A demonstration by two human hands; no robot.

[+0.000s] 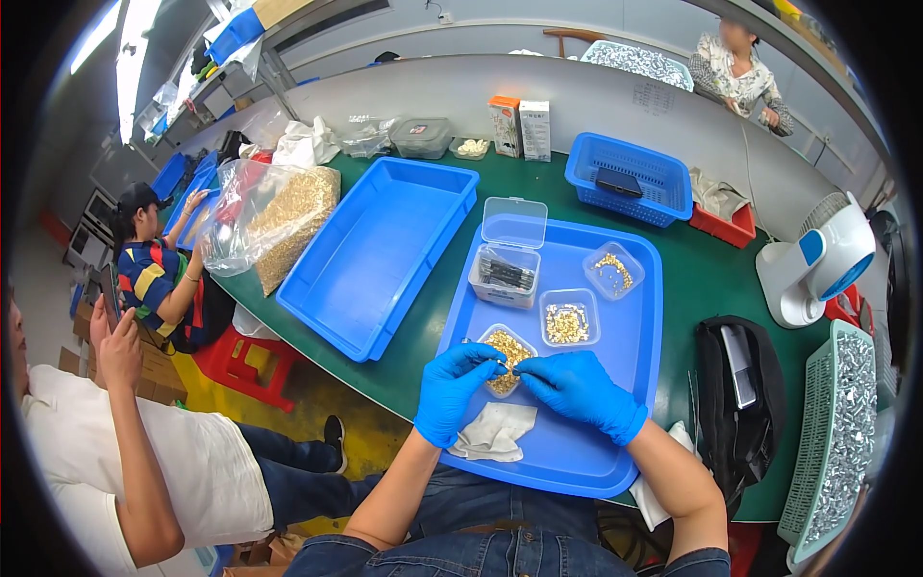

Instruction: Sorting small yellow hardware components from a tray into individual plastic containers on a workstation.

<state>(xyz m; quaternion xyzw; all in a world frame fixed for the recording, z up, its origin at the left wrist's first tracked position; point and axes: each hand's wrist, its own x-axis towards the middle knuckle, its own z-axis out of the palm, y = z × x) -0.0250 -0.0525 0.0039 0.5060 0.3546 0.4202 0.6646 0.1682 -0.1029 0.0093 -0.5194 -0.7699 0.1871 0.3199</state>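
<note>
Blue gloves cover both my hands, which meet over a small clear tub of tiny gold-coloured metal parts (pixel 509 344). My left hand (pixel 456 387) pinches at the tub's left side; what lies between the fingertips is too small to name. From the right, my right hand (pixel 583 390) closes thumb and forefinger close to the left fingertips, on something I cannot make out. Two more tubs stand beyond: a square tub of gold parts (pixel 568 318) and a tilted tub with fewer parts (pixel 613 270). A lidded clear box of dark slender pieces (pixel 506 275) stands open behind them.
A blue tray (pixel 630 385) holds the tubs and a white cloth (pixel 495 432). Around it are a blue bin (pixel 375 260), a bag of gold parts (pixel 296 216), a blue basket (pixel 630 183), a white fan (pixel 817 264) and a black bag (pixel 735 404). Other people are at left and back right.
</note>
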